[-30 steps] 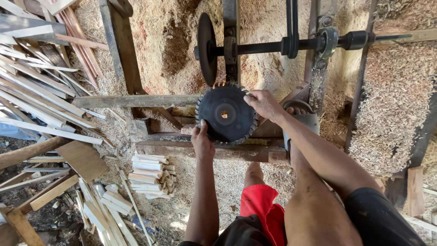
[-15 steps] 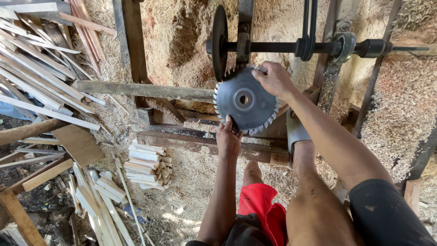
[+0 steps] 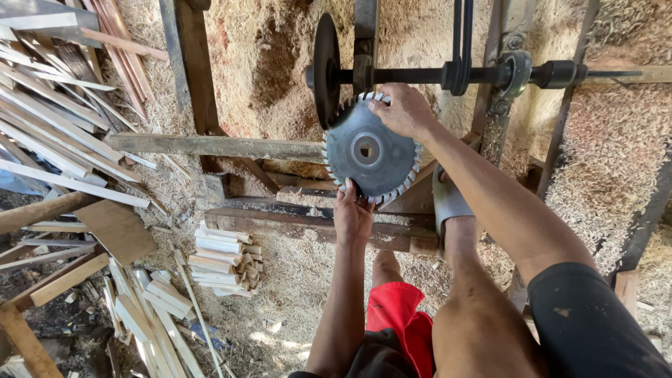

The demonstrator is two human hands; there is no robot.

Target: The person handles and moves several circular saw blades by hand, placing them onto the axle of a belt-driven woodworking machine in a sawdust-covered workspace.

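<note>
A round grey saw blade (image 3: 369,150) with pale teeth and a centre hole is held flat-on toward me by both hands. My left hand (image 3: 352,214) grips its lower edge from below. My right hand (image 3: 400,110) grips its upper right edge. The blade is raised close to a dark horizontal shaft (image 3: 448,74), just right of a black disc (image 3: 325,70) mounted on that shaft. A belt (image 3: 460,42) runs over the shaft to the right of my right hand.
Sawdust covers the ground and banks behind the wooden frame (image 3: 210,145). Long pale slats (image 3: 56,140) pile at the left; a stack of short wood blocks (image 3: 224,259) lies below them. My bare knee and red shorts (image 3: 399,315) fill the lower middle.
Both hands have lifted the saw blade upward and tipped it, from low by the wooden frame to beside the black disc on the shaft.
</note>
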